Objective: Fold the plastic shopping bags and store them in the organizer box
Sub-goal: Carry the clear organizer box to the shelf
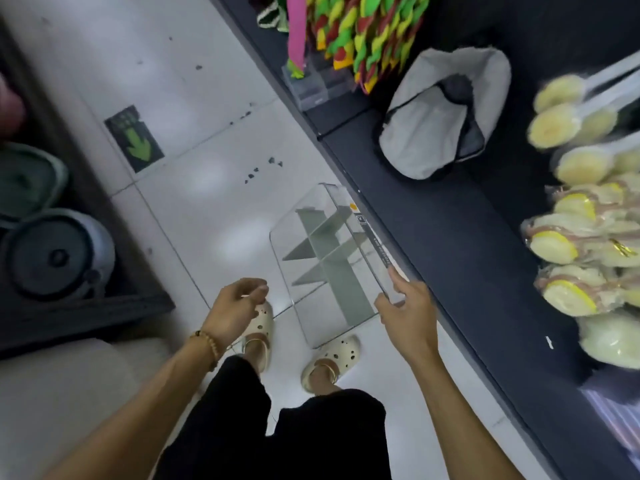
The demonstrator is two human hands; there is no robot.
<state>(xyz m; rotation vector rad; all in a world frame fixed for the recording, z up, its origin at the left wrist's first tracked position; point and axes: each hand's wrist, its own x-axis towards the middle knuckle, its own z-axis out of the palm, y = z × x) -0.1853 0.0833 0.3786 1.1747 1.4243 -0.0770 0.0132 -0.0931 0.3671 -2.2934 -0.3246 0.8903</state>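
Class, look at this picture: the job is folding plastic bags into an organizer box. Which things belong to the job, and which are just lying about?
Belong to the job:
organizer box, gripped by the right hand
left hand, holding nothing

Just lying about:
grey bag
yellow sponges
braided ropes
black pot

My right grip (407,308) holds the clear organizer box (325,261) by its near right edge, above the white tile floor (194,140). Grey dividers (329,251) cross inside the box. My left grip (239,308) hangs loosely curled, holding nothing, beside the box. A bead bracelet (207,344) circles the left wrist. A grey bag (446,112) lies on the dark shelf (460,244) to the right.
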